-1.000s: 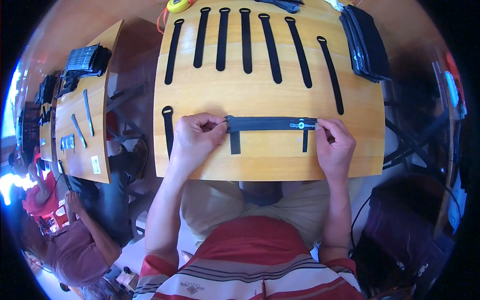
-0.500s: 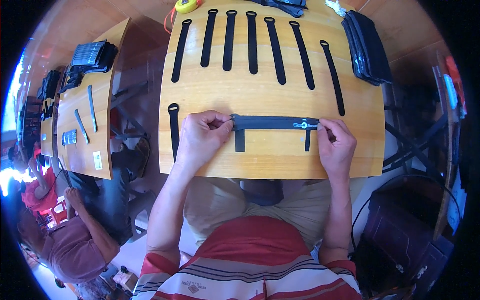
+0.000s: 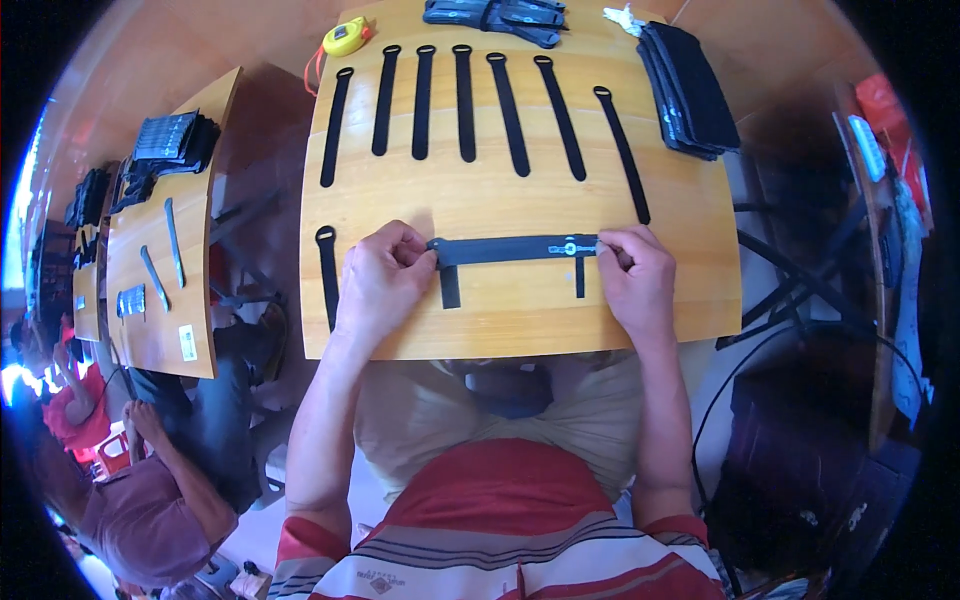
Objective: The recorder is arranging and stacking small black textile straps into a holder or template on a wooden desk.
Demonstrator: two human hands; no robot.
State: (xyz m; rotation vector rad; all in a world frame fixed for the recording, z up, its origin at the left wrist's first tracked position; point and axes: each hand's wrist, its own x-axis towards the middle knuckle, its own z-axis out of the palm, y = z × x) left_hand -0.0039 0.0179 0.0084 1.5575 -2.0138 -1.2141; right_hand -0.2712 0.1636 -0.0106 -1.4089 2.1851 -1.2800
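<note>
A black strap (image 3: 510, 250) with a small printed white and blue mark is stretched level between my hands, close over the wooden table. My left hand (image 3: 380, 280) pinches its left end between thumb and fingers. At the marked end my right hand (image 3: 640, 280) has the strap in a similar pinch. Two short dark strips, a wider one (image 3: 450, 290) and a narrower one (image 3: 580, 280), show below the strap's near edge on the tabletop; their upper ends are hidden. Left of my left hand lies a loose black strap (image 3: 328, 275) with a slotted end.
Several slotted black straps (image 3: 465, 105) lie spaced in a row farther back on the table (image 3: 520, 335). A yellow tape measure (image 3: 345, 38), a black bundle (image 3: 495, 14) and a stack of black straps (image 3: 690, 90) sit along the far side. Another person (image 3: 160, 500) sits left, beside another table.
The whole view has shifted, so the table sits lower and more to the left. Both hands keep their pinch, and the strap now shows a flatter face.
</note>
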